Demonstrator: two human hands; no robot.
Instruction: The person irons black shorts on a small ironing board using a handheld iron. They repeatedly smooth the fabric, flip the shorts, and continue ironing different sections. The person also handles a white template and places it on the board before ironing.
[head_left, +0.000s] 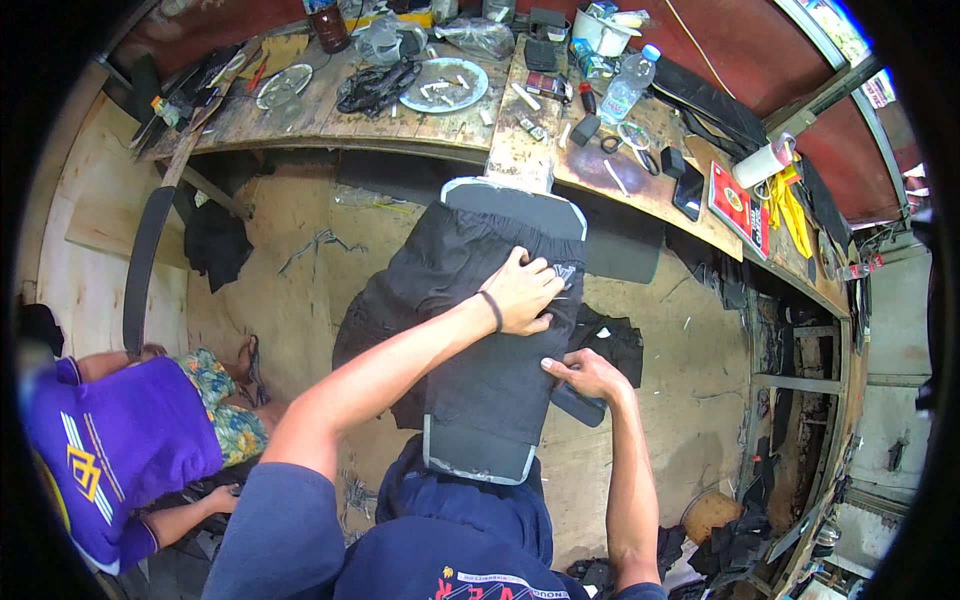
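Note:
A pair of black shorts (490,275) with an elastic waistband is drawn over a narrow dark board (480,452) with pale edges, between me and the bench. My left hand (525,295), a dark band at its wrist, lies on the cloth with fingers apart, beside a small light emblem (564,278). At the right edge of the shorts, my right hand (592,378) has its thumb on top and its other fingers bent, gripping the side of the cloth. Just below it is a dark rounded object (578,406) that I cannot make out.
A wooden bench (520,150) runs along the back, holding a plate (444,86), a water bottle (630,82), a phone (688,192) and a thread cone (762,163). A person in purple (130,440) sits at the left. Dark cloth (730,540) lies at lower right.

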